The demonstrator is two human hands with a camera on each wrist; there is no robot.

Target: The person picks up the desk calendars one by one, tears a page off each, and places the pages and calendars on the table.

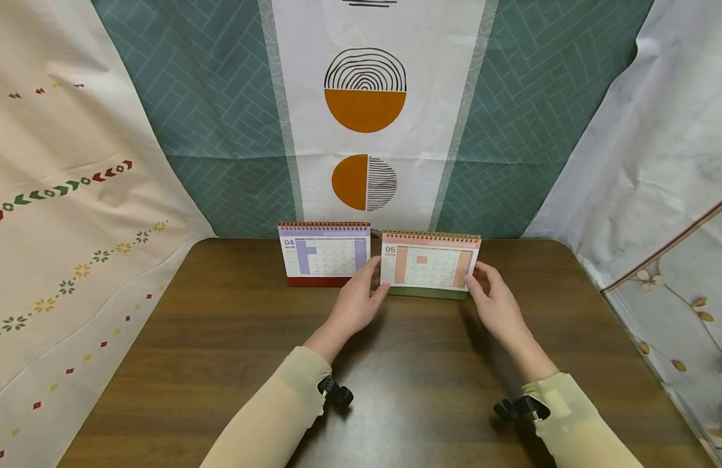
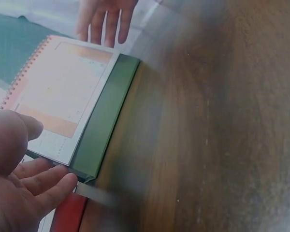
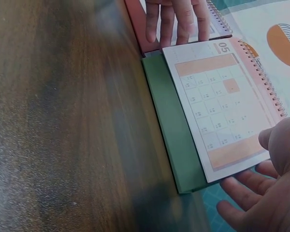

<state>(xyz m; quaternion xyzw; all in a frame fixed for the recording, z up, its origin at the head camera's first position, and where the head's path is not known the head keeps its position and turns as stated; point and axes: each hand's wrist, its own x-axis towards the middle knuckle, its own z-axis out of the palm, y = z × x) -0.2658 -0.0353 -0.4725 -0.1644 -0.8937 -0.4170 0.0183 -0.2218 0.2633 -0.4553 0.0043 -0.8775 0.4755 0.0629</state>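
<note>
A standing calendar marked 05 (image 1: 431, 265), with pink bands and a green base (image 2: 104, 118), stands near the table's back edge. At its left end is my left hand (image 1: 357, 300), thumb in front and relaxed fingers beside the edge. My right hand (image 1: 501, 309) is at the other end, its fingers (image 3: 249, 188) loosely extended around the side; whether either hand touches it is hard to tell. Just left of it stands a purple calendar marked 04 (image 1: 331, 257) on a red base (image 3: 137, 24), partly behind my left hand.
The brown wooden table (image 1: 232, 364) extends in front and to both sides. A green and white patterned cloth (image 1: 220, 117) hangs directly behind the calendars. Light patterned cloths hang along the left (image 1: 56, 260) and right (image 1: 647, 162) sides.
</note>
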